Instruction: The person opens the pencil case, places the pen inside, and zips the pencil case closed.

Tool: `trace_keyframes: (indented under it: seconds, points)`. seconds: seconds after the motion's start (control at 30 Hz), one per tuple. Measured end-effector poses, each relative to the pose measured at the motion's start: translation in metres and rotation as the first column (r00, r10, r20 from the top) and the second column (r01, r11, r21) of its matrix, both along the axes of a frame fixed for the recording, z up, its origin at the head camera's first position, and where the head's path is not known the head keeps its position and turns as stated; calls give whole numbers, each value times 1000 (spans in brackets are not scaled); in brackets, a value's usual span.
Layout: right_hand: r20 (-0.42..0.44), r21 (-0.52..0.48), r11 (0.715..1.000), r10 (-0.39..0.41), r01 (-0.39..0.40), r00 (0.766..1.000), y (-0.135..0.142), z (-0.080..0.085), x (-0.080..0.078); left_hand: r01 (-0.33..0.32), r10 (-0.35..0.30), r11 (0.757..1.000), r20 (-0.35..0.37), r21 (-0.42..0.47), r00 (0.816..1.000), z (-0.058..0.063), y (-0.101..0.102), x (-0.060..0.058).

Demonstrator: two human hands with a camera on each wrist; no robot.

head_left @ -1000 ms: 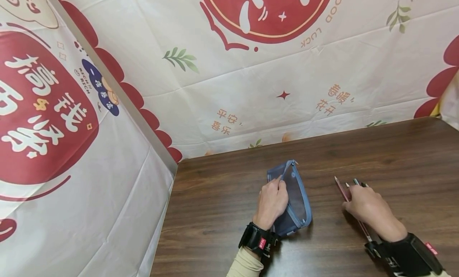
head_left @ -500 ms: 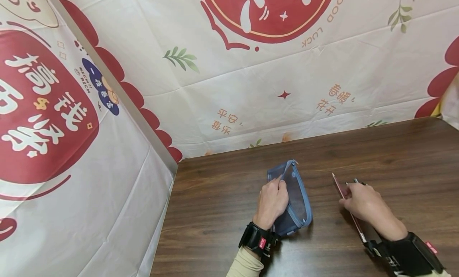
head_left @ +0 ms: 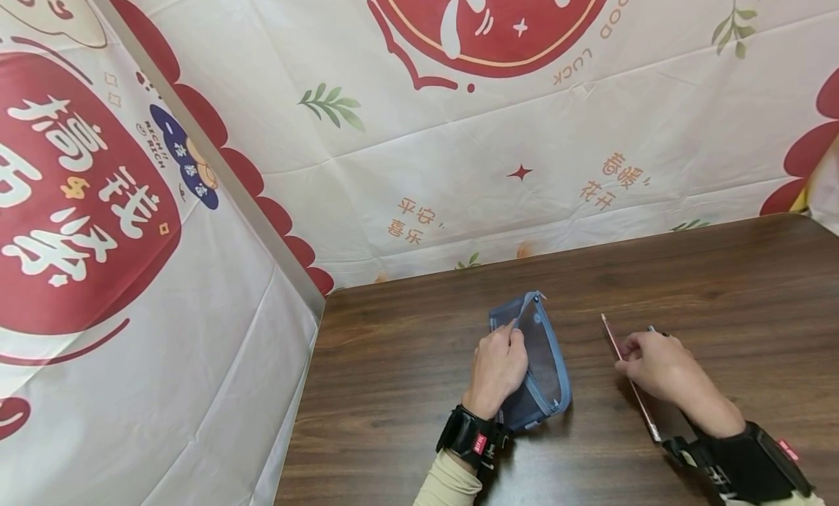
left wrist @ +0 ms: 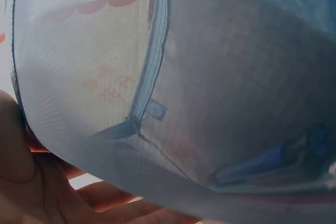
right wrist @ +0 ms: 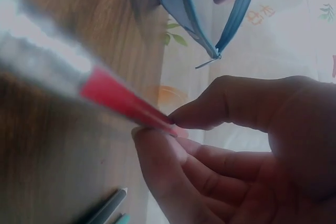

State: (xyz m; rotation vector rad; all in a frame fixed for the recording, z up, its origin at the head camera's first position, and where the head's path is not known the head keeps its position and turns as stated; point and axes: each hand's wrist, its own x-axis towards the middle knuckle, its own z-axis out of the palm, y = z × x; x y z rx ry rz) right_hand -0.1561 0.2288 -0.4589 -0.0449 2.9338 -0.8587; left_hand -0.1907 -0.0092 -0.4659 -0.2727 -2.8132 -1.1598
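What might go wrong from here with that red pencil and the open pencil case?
The right hand pinches the red pencil partway along, leaving a long end jutting that could swivel. The left hand grips the open pencil case, which might sag shut if that hold loosens. A dark pen or pencil lies near the right hand and may get nudged and roll.

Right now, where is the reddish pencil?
In the head view, the reddish pencil is on the right side of the picture, pinched by the right hand, with the blue mesh pouch to its left.
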Motion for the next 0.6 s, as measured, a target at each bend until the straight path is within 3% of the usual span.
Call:
trace_keyframes:
  seconds: [0.17, 0.6]
  points:
    - [11, -46, 999, 1, 0, 1000, -4, 3, -1, -5, 5, 1000, -7, -4, 1000, 0, 0, 0]
    - [-23, -58, 998, -4, 2, 1000, -7, 7, -2, -1, 1, 1000, 3, 12, 1000, 0, 1, 1]
